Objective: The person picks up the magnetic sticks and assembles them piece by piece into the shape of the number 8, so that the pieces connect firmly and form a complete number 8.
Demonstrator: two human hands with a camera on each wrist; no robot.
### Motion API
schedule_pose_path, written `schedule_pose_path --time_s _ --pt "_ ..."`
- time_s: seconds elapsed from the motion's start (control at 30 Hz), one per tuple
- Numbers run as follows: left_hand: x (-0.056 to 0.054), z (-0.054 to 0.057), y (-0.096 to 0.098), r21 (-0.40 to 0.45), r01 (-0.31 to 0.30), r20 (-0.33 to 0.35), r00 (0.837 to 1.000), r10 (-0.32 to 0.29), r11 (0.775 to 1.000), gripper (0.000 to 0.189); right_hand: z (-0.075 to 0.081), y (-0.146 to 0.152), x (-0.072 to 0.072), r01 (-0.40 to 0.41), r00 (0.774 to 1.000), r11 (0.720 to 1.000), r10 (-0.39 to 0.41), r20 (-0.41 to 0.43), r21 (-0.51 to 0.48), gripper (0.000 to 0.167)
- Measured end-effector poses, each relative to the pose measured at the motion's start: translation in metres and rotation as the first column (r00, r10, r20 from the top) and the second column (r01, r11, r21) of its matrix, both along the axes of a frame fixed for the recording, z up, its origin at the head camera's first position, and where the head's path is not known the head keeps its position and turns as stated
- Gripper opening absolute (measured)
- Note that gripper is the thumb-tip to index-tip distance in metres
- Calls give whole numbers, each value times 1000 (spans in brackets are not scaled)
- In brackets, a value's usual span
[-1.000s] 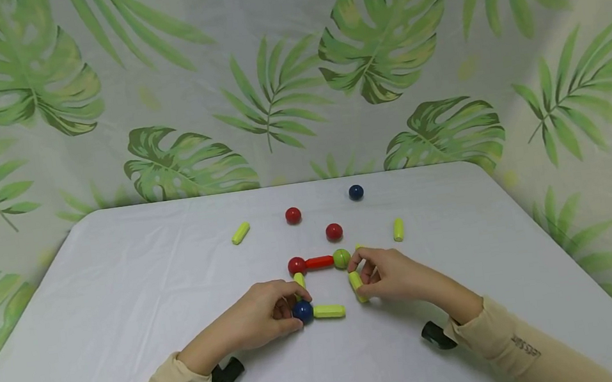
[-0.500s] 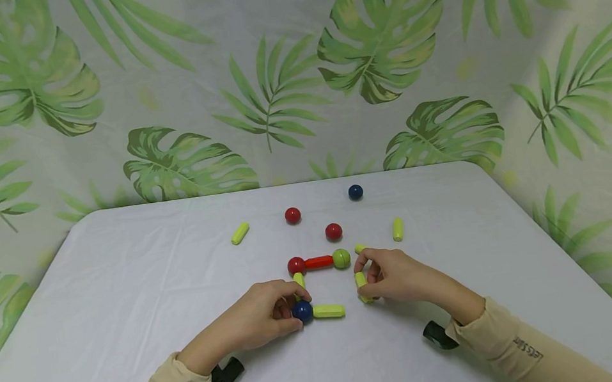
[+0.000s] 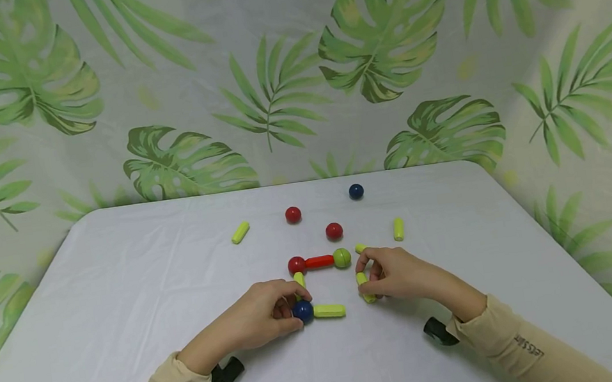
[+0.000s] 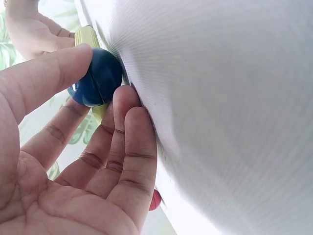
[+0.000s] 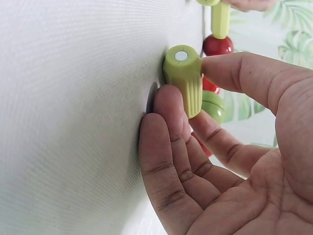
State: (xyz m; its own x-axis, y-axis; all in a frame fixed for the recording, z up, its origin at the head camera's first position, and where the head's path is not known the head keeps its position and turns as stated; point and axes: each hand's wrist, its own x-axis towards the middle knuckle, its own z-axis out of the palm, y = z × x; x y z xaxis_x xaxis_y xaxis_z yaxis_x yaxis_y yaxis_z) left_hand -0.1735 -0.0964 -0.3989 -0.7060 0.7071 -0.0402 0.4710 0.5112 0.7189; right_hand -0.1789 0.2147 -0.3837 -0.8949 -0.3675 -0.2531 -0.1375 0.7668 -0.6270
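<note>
My left hand [image 3: 266, 312] grips a dark blue ball [image 3: 302, 312] between thumb and fingers, low at the tabletop. From that ball one yellow-green rod [image 3: 329, 311] points right; another yellow-green rod [image 3: 299, 279], partly under my fingers, runs back to a red ball [image 3: 296, 265]. A red rod [image 3: 319, 261] joins the red ball to a green ball [image 3: 342, 258]. To the right, my right hand [image 3: 398, 274] pinches a separate yellow-green rod [image 5: 185, 81] between thumb and fingers. A round silvery disc shows on its end in the right wrist view.
Just behind my right hand lies a partly hidden yellow-green rod [image 3: 360, 248]. Farther back are a second loose rod [image 3: 399, 229], a third rod [image 3: 240, 232], a near red ball [image 3: 334, 231], a far red ball [image 3: 293, 214] and a navy ball [image 3: 356, 191]. Leaf-print cloth [image 3: 278, 156] hangs behind.
My right hand has shifted slightly right with its rod, away from the green ball, uncovering more of the rod behind it. The left hand and the joined pieces stay put.
</note>
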Motion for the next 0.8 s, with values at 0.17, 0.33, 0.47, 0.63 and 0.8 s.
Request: schedule_pose_path --time_s 0.17,0.33,0.47,0.63,0.8 --pt "0 0 0 3 1 1 1000 -1 1000 30 2 0 0 1 1000 1000 -1 9 2 31" --pt "0 0 0 4 2 -1 1000 -2 1000 30 2 2 -1 2 1000 1000 -2 7 -2 31" --pt "0 -1 0 4 2 -5 1000 -2 1000 30 2 4 -2 -5 1000 1000 5 3 -8 31" --pt "0 -1 -1 5 4 -8 1000 -4 1000 30 5 5 -6 -4 1000 1000 4 -1 -8 30" --pt "0 -1 -1 4 5 -6 1000 -5 1000 30 12 7 -11 -2 999 1000 2 -40 12 32"
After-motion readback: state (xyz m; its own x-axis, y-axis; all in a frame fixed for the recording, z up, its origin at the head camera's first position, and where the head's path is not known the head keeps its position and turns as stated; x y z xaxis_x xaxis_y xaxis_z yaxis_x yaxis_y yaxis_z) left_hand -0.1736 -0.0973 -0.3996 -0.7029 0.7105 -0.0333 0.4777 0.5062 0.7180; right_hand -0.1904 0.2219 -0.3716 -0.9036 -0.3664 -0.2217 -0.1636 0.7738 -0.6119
